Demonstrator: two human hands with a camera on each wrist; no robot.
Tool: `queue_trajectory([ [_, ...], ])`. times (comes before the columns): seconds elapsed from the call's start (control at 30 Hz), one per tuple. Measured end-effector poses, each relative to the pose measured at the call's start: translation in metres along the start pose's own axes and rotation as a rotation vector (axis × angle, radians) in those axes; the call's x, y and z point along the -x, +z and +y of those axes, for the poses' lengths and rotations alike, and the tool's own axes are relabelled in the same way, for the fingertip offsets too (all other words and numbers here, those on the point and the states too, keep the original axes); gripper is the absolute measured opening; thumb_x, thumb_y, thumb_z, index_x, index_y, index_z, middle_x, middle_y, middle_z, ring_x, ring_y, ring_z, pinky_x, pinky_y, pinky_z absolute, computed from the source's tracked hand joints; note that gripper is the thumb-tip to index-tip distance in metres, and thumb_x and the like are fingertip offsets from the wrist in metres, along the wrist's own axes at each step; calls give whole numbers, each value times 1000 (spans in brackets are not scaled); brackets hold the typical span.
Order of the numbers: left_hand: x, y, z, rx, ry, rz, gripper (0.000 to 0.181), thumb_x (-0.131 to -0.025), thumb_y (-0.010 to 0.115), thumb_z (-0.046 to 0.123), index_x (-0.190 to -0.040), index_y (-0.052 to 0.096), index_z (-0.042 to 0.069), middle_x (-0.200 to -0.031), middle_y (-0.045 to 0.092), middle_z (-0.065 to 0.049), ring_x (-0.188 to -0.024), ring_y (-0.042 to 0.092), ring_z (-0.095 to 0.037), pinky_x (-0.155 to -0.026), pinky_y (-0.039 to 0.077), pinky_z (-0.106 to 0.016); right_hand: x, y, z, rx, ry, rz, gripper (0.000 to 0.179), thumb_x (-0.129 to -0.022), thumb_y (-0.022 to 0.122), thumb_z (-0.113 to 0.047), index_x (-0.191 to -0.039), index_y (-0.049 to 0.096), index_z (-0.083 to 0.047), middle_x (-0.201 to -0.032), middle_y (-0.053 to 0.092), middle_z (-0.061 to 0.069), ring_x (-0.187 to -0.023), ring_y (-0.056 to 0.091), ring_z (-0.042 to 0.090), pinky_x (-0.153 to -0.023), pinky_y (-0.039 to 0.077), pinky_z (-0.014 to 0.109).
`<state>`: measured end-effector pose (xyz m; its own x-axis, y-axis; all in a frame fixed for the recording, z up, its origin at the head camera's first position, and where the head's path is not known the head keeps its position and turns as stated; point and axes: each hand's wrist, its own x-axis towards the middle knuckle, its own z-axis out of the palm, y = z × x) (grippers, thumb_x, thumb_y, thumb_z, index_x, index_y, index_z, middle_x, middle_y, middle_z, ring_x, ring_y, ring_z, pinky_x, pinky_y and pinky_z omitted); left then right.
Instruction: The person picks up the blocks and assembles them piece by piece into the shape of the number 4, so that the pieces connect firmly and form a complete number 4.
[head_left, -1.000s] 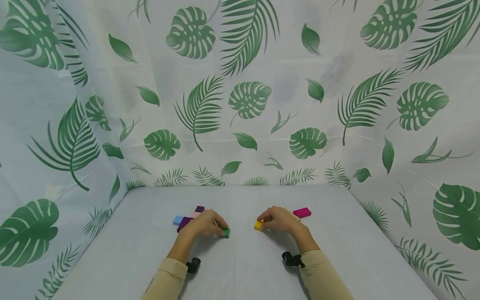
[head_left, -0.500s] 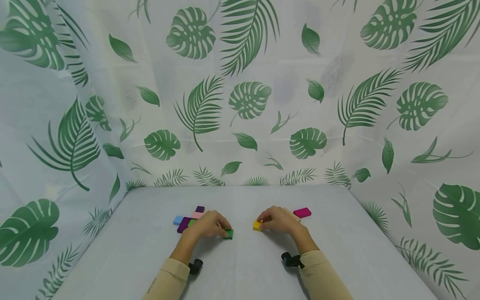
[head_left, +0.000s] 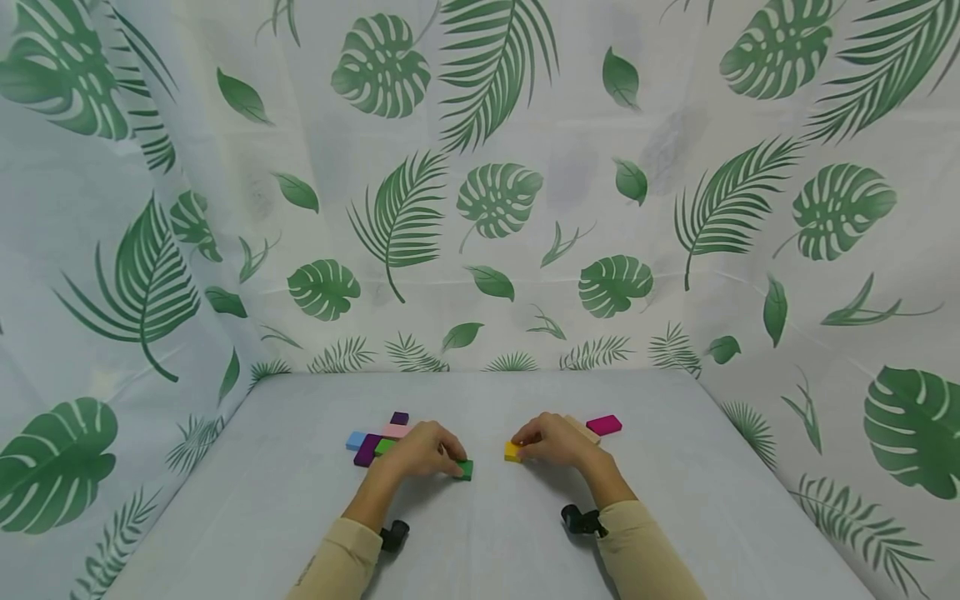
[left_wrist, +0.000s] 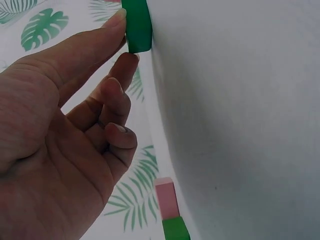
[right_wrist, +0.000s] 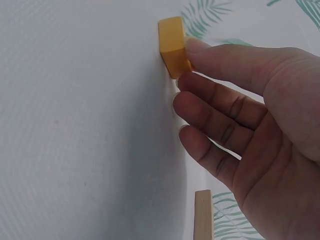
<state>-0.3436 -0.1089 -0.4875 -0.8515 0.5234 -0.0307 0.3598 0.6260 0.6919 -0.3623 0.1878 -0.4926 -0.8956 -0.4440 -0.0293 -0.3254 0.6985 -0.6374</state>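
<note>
In the head view my left hand (head_left: 424,450) pinches a dark green block (head_left: 466,470) at the middle of the table. The left wrist view shows the thumb on one side of this green block (left_wrist: 138,26), with the other fingers loosely curled below. Across a small gap, my right hand (head_left: 557,439) pinches a yellow block (head_left: 512,451). In the right wrist view the thumb lies against the yellow block (right_wrist: 173,46), and part of the index finger is hidden behind. Both blocks are low at the table surface, facing each other.
Left of the left hand lie a light blue block (head_left: 356,441), purple block (head_left: 367,450), light green block (head_left: 385,447), pink block (head_left: 395,431) and dark purple block (head_left: 401,418). Beyond the right hand are a natural wood block (head_left: 584,429) and a magenta block (head_left: 604,425).
The left hand has slid the green block to the right, uncovering the light green block. The right hand has shifted the yellow block slightly left, so the gap between them is smaller.
</note>
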Motion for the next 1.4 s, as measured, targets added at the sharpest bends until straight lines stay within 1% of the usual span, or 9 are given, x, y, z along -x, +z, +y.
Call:
queue_trajectory([
  [0.13, 0, 2, 2, 17, 0, -7, 12, -85, 86, 16, -96, 83, 16, -91, 76, 8, -84, 62, -15, -69, 54, -30, -1, 0, 0, -15, -8, -17, 20, -93, 79, -19, -112, 82, -17, -109, 78, -3, -100, 64, 16, -88, 58, 37],
  [0.23, 0, 2, 4, 28, -20, -20, 11, -86, 86, 17, -97, 83, 17, -91, 76, 9, -84, 62, -15, -69, 54, -30, -1, 0, -1, -28, -11, -25, 20, -92, 79, -19, -112, 82, -16, -109, 78, -2, -100, 65, 15, -88, 59, 36],
  [0.5, -3, 4, 6, 20, -40, -47, 11, -87, 86, 20, -97, 83, 20, -90, 75, 12, -85, 62, -14, -69, 54, -29, -2, 2, -3, -59, -13, -40, 21, -92, 80, -18, -112, 82, -14, -110, 79, 0, -97, 66, 14, -86, 59, 34],
  [0.73, -2, 6, 7, 12, -17, -63, 12, -87, 85, 19, -99, 84, 18, -94, 77, 9, -82, 63, -13, -69, 53, -28, -2, 5, -3, -65, -14, -42, 19, -92, 80, -19, -111, 82, -15, -109, 79, -1, -95, 65, 14, -85, 58, 33],
  [0.93, -2, 10, 7, 6, -40, -59, 11, -86, 86, 20, -97, 84, 22, -93, 76, 12, -81, 62, -12, -70, 53, -29, 0, 6, -7, -61, -31, -48, 19, -93, 79, -18, -111, 82, -13, -108, 79, -1, -95, 65, 14, -85, 59, 35],
  [1.13, -3, 10, 10, -5, -31, -61, 10, -86, 86, 19, -96, 84, 22, -91, 76, 13, -80, 62, -13, -70, 54, -29, 0, 4, -12, -58, -62, -67, 21, -92, 80, -17, -111, 82, -11, -108, 79, 0, -94, 65, 15, -84, 59, 37],
  [1.3, -3, 9, 12, -8, -27, -65, 10, -87, 85, 18, -97, 84, 20, -91, 76, 12, -80, 62, -13, -70, 54, -28, -1, 4, -15, -54, -66, -75, 20, -92, 80, -16, -111, 82, -11, -107, 79, -1, -94, 64, 14, -84, 59, 34],
  [1.4, -3, 8, 13, -8, -31, -68, 10, -87, 85, 18, -98, 84, 20, -92, 76, 11, -81, 63, -13, -71, 54, -28, -2, 5, -16, -50, -88, -78, 20, -91, 80, -13, -111, 82, -10, -105, 79, 0, -92, 65, 14, -83, 59, 33],
])
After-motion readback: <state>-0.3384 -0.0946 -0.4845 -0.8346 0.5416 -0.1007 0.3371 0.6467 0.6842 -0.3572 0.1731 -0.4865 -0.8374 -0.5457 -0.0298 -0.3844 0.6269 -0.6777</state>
